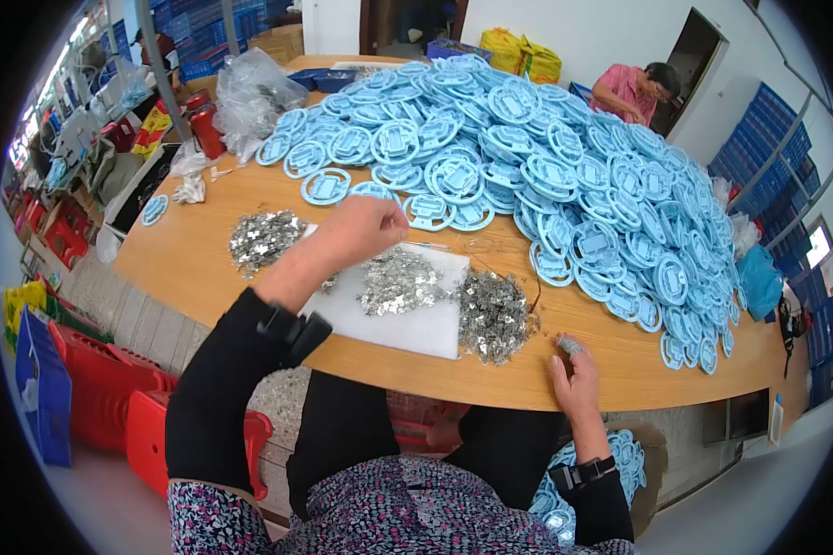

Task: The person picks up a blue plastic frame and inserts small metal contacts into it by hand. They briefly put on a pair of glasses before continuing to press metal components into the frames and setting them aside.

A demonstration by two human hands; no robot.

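A big heap of light blue round plastic frames [565,157] covers the far and right part of the wooden table [194,259]. In front of me lies a white sheet [407,324] with a pile of small silver metal pieces [400,280], and more metal pieces [495,316] spill off its right edge. My left hand [361,227] is stretched over the sheet with fingers curled, next to a blue frame [372,191]; what it grips is hidden. My right hand [572,375] rests on the table's near edge, a covering on one fingertip, holding nothing visible.
Another patch of metal pieces [264,236] lies to the left. A clear plastic bag [250,92] and a red can [205,129] stand at the far left. A person in a pink top [631,91] works at the far side. Red crates [111,398] and a box of blue frames [611,462] sit below the table.
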